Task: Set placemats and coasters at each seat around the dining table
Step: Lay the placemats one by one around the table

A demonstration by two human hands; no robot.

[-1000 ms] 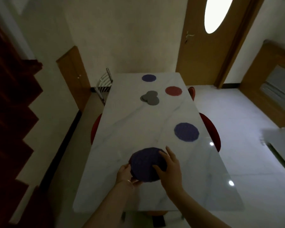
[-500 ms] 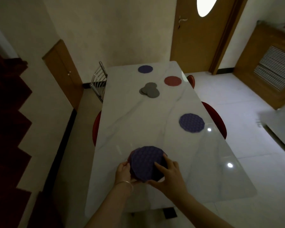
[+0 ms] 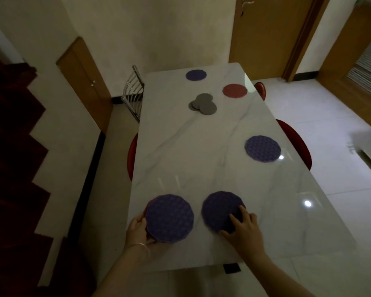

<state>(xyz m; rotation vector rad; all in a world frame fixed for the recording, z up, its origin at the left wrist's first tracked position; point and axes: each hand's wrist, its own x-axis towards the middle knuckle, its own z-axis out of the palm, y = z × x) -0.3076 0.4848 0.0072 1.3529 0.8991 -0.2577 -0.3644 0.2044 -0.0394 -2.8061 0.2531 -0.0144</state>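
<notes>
On the white marble table (image 3: 201, 151), my left hand (image 3: 138, 231) grips a small stack of round purple placemats (image 3: 169, 217) at the near left edge. Beside it, my right hand (image 3: 242, 225) holds a single purple placemat (image 3: 220, 209) flat on the table near the front edge, fingers on its right rim. Another purple placemat (image 3: 262, 148) lies at the right side. A red placemat (image 3: 235, 90) and a purple placemat (image 3: 196, 75) lie at the far end. A loose pile of grey coasters (image 3: 202, 103) sits in the far middle.
Red chairs (image 3: 296, 140) are tucked under the right side, and another red chair (image 3: 130, 159) under the left. A metal-backed chair (image 3: 133, 93) stands at the far left corner. Dark stairs (image 3: 11, 163) rise on the left; a wooden door (image 3: 263, 28) is behind the table.
The single stack held by both hands has split: my right hand has drawn one purple placemat to the right onto the table, while my left hand keeps the rest at the left.
</notes>
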